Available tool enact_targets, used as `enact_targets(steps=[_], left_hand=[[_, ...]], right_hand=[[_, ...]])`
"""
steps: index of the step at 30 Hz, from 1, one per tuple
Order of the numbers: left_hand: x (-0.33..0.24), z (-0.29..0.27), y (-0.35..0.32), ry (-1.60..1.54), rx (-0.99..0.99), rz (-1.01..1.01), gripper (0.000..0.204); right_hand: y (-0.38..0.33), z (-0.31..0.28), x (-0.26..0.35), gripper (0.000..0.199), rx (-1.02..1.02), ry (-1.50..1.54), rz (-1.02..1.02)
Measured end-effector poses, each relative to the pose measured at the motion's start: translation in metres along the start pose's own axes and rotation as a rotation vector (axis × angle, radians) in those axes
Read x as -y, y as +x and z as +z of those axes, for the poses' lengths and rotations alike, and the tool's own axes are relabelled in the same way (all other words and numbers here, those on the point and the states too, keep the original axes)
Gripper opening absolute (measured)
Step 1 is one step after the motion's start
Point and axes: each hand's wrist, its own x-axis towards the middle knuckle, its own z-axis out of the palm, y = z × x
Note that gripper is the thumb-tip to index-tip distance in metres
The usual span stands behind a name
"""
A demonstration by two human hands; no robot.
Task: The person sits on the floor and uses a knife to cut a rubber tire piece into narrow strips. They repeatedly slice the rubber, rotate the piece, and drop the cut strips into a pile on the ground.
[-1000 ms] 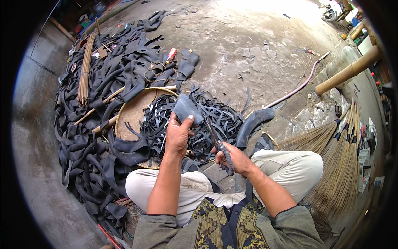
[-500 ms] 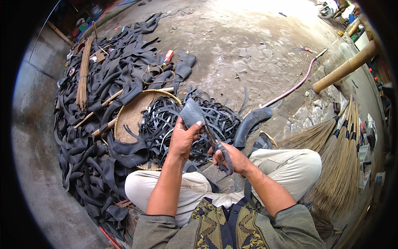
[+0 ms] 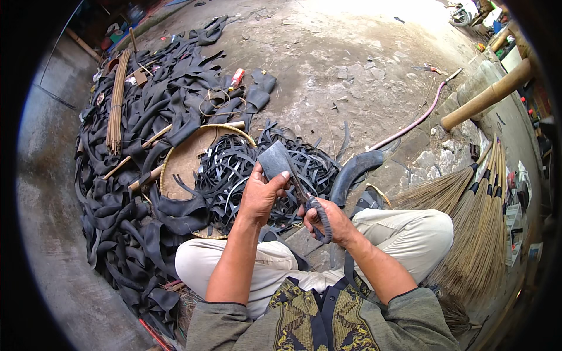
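Observation:
My left hand (image 3: 260, 196) holds up a flat piece of grey-black rubber inner tube (image 3: 274, 159) by its lower edge. My right hand (image 3: 328, 219) grips a pair of scissors (image 3: 304, 196) by the handles, and the blades reach up into the right side of the rubber piece. Both hands are raised over my lap, above a round woven tray (image 3: 178, 161) heaped with thin cut rubber strips (image 3: 234, 172).
A large pile of black inner tubes (image 3: 140, 175) lies to the left, with a bundle of thin sticks (image 3: 116, 102) on it. Straw brooms (image 3: 474, 216) lie on the right by a wooden pole (image 3: 489, 96). A pink hose (image 3: 418, 120) crosses the cracked concrete floor.
My hands with the rubber piece and scissors have shifted slightly right and up. The scissors have moved further along the rubber.

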Motion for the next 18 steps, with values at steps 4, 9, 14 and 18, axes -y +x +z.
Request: enact_targets(steps=[4,9,14,18], left_hand=[[-0.002,0.000,-0.001,0.000,0.021,0.012,0.050],[0.000,0.005,-0.008,0.124,0.088,0.012,0.048],[-0.003,0.009,-0.008,0.073,0.078,-0.014,0.044],[-0.005,0.012,-0.008,-0.063,0.028,-0.024,0.043]], right_hand=[[0.000,0.004,-0.003,0.044,-0.072,0.002,-0.024],[0.004,0.003,-0.006,0.045,-0.190,-0.174,-0.054],[-0.001,0.002,-0.005,0.037,-0.212,-0.103,0.016],[-0.003,0.011,0.001,0.031,-0.224,-0.055,0.018]])
